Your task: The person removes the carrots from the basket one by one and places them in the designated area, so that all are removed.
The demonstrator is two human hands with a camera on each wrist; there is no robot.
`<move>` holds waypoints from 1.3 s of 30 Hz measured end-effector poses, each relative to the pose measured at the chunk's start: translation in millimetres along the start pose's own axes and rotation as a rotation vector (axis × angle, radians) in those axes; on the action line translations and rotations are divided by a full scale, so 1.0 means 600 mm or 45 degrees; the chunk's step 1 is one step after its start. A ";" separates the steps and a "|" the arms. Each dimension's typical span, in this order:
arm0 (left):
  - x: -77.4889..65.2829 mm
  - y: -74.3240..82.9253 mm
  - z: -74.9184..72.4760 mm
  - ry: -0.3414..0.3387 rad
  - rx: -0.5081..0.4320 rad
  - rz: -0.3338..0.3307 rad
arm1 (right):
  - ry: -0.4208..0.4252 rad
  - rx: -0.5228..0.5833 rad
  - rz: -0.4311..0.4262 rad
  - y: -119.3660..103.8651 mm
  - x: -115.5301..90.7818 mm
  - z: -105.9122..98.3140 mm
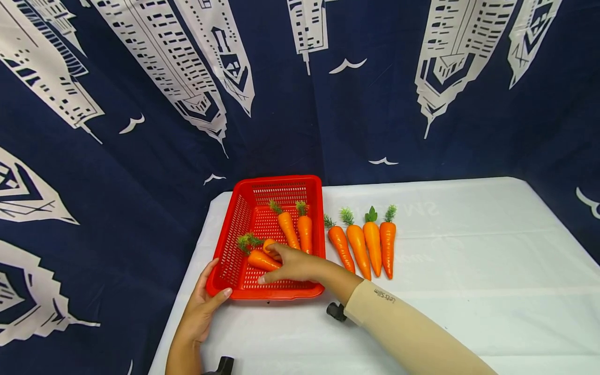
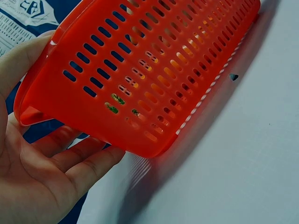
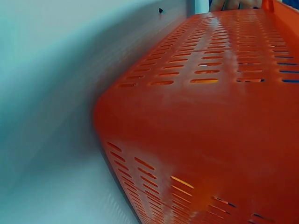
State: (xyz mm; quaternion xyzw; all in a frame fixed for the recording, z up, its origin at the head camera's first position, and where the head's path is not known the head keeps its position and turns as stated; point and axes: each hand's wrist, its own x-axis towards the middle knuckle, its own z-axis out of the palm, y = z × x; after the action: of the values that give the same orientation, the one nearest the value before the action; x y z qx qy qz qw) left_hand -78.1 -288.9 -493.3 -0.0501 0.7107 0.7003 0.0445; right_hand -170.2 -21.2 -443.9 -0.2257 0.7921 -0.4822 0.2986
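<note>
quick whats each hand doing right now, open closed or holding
Left hand: holding the red basket by its rim.
Right hand: touching a carrot; whether gripped cannot be told.

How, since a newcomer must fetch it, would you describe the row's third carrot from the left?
On the white table, find the red basket. Right of it lie four carrots side by side; pick the third carrot from the left. Broad green leaves top it, unlike its neighbours' feathery tufts.
</note>
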 end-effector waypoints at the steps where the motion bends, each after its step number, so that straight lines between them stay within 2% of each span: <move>1: 0.000 0.000 0.000 0.000 0.000 0.000 | -0.007 -0.006 0.009 0.000 0.001 0.000; 12: 0.000 0.000 0.000 -0.010 -0.003 0.003 | -0.060 -0.127 0.080 -0.005 0.010 0.009; 19: -0.001 0.000 0.001 -0.003 0.003 0.001 | -0.142 -0.082 0.081 -0.001 0.012 0.012; 25: -0.001 0.001 0.001 -0.005 0.004 0.008 | -0.211 -0.109 0.106 -0.002 0.013 0.012; 30: -0.002 0.002 0.002 0.006 0.009 -0.004 | -0.280 -0.052 0.114 0.000 0.013 0.012; 39: -0.002 0.001 0.000 0.003 0.004 -0.005 | -0.272 0.018 0.118 0.000 0.013 0.011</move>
State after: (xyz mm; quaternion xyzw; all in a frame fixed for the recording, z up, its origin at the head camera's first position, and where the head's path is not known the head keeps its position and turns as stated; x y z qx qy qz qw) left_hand -76.8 -288.7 -492.8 -0.0523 0.7118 0.6990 0.0449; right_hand -171.1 -30.2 -448.1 -0.2370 0.7618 -0.4467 0.4049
